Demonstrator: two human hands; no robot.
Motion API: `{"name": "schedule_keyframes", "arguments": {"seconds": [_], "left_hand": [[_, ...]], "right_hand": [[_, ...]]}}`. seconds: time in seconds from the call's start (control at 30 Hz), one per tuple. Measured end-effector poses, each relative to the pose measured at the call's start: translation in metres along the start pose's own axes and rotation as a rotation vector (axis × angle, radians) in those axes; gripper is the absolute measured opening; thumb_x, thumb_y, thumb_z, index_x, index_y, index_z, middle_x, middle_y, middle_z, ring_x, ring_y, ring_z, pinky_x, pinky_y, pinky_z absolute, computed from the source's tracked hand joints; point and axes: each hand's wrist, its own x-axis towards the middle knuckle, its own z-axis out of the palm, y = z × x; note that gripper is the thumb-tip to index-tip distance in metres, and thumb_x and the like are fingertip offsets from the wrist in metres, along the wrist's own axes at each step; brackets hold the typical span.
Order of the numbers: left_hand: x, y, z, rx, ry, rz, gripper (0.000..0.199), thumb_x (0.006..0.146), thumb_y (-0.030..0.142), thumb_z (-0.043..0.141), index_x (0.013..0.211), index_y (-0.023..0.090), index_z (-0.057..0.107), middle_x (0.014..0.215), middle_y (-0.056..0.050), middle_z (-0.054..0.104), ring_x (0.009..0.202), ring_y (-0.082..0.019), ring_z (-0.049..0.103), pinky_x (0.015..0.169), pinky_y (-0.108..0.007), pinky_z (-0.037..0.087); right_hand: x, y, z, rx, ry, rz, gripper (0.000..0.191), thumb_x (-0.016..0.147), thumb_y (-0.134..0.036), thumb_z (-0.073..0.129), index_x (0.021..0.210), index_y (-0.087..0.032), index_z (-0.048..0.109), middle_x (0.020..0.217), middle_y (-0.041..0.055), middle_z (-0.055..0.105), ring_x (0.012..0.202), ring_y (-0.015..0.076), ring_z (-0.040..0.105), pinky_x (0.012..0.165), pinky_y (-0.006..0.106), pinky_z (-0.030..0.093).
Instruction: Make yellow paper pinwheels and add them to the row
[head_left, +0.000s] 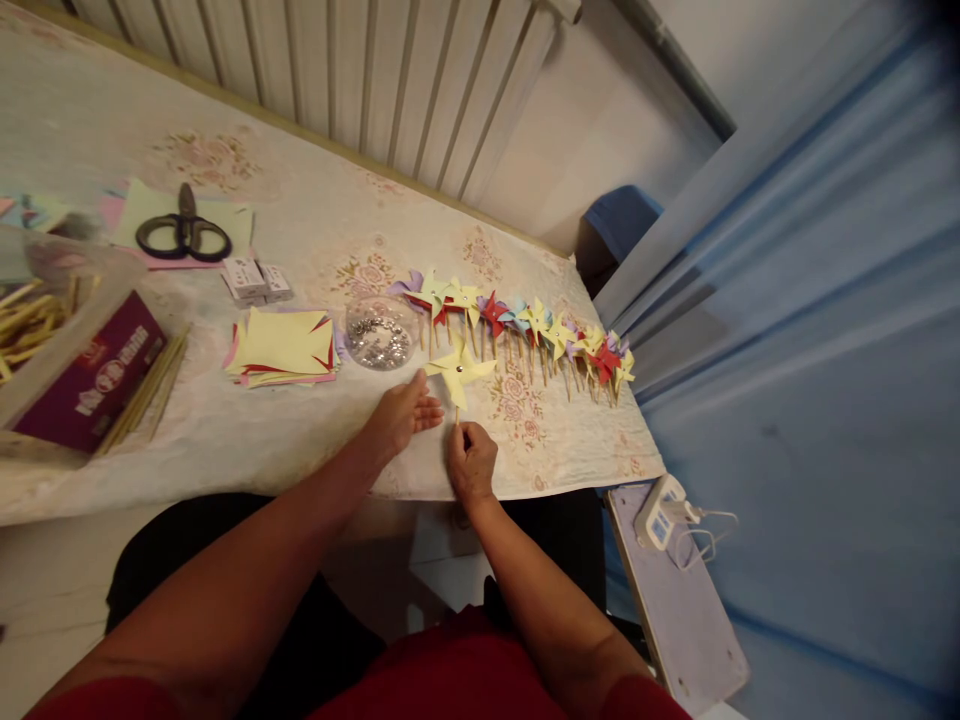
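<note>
A pale yellow paper pinwheel (460,371) stands upright over the near part of the table, with a dark pin at its centre. My right hand (472,460) is closed round the lower part of its thin stick. Beside the pinwheel's left blade is my left hand (405,412), its fingers stretched out and apart; whether a fingertip touches the blade I cannot tell. Just behind lies a row of finished pinwheels (535,322) in yellow, red, purple and blue. A clear round dish (380,335) of small shiny metal pins sits to the left of the pinwheel.
A stack of coloured paper pieces (283,343) lies left of the dish. Further back are small white boxes (255,280) and black-handled scissors (185,235) on paper sheets. At far left stands a plastic container (90,370) of sticks. A blue curtain (787,350) hangs at right.
</note>
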Motion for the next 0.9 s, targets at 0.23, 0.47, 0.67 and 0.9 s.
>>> {"name": "schedule_keyframes", "arguments": {"seconds": [0.23, 0.47, 0.67, 0.9], "left_hand": [[-0.011, -0.018, 0.015, 0.205, -0.183, 0.03, 0.033, 0.073, 0.038, 0.08, 0.069, 0.016, 0.055, 0.061, 0.002, 0.058, 0.051, -0.007, 0.052, 0.054, -0.021, 0.043], [-0.005, -0.013, 0.018, 0.232, -0.109, 0.117, 0.024, 0.078, 0.024, 0.069, 0.066, 0.018, 0.049, 0.057, 0.003, 0.055, 0.047, -0.006, 0.045, 0.048, -0.02, 0.035], [0.001, -0.009, 0.011, 0.325, 0.007, 0.238, 0.022, 0.076, 0.024, 0.069, 0.064, 0.019, 0.051, 0.054, 0.005, 0.052, 0.046, -0.007, 0.043, 0.048, -0.021, 0.032], [0.007, 0.003, 0.005, 0.351, 0.138, 0.304, 0.015, 0.074, 0.024, 0.068, 0.067, 0.018, 0.057, 0.059, 0.004, 0.055, 0.056, -0.01, 0.05, 0.056, -0.021, 0.038]], "right_hand": [[0.0, -0.001, -0.002, -0.017, -0.045, 0.004, 0.032, 0.096, -0.029, 0.045, 0.068, -0.02, 0.058, 0.065, -0.0006, 0.056, 0.06, 0.0133, 0.05, 0.061, 0.026, 0.035], [0.0, 0.0, -0.002, -0.024, -0.043, -0.019, 0.032, 0.097, -0.032, 0.045, 0.069, -0.021, 0.057, 0.065, -0.001, 0.055, 0.061, 0.0133, 0.049, 0.062, 0.026, 0.036], [-0.001, 0.001, 0.0, -0.038, -0.025, -0.018, 0.031, 0.097, -0.031, 0.044, 0.071, -0.021, 0.057, 0.065, -0.0005, 0.057, 0.061, 0.0136, 0.051, 0.062, 0.027, 0.036], [-0.001, 0.002, 0.0, -0.027, -0.023, -0.01, 0.032, 0.097, -0.032, 0.044, 0.069, -0.021, 0.056, 0.064, -0.0011, 0.055, 0.06, 0.0134, 0.049, 0.061, 0.027, 0.035]]}}
